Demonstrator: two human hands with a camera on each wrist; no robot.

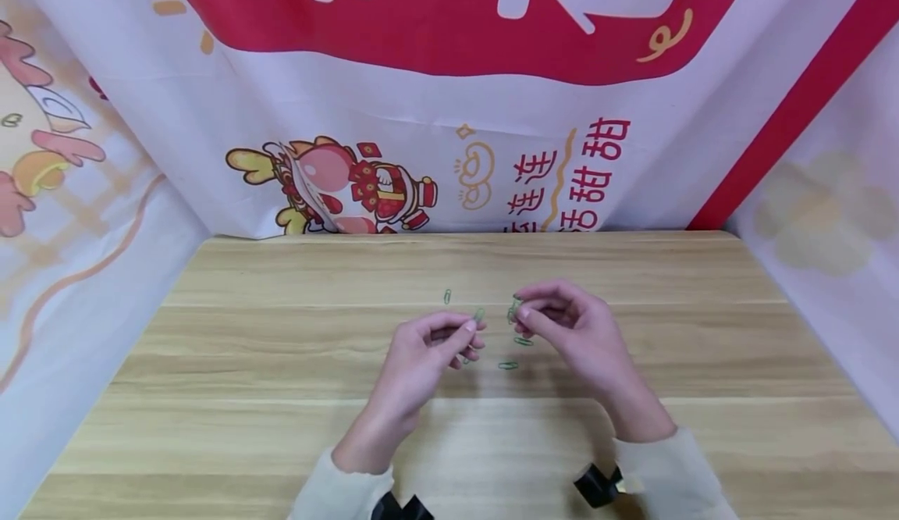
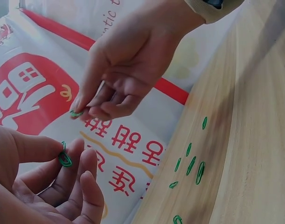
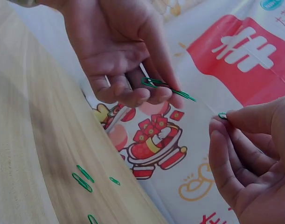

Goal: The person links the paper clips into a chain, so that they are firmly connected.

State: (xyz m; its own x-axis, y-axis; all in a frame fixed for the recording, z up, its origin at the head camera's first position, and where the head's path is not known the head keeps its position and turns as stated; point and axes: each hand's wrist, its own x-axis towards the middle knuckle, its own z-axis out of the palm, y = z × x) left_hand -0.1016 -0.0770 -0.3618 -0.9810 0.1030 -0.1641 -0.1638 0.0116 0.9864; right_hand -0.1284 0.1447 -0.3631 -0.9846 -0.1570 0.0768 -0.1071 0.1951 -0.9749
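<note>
Above the wooden table my left hand pinches a green wire paper clip between thumb and fingertip. In the right wrist view its wire sticks out on both sides of the fingers, with loops that overlap. My right hand is level with the left, a short gap away. Between its thumb and index finger it pinches another green paper clip, mostly covered by the fingertips. The two held clips are apart. Below the hands, several loose green paper clips lie scattered on the tabletop.
The light wood table runs back to a white cloth with red print and cartoon figures. Similar printed cloths hang at the left and right sides. One single paper clip lies farther back, beyond the left hand.
</note>
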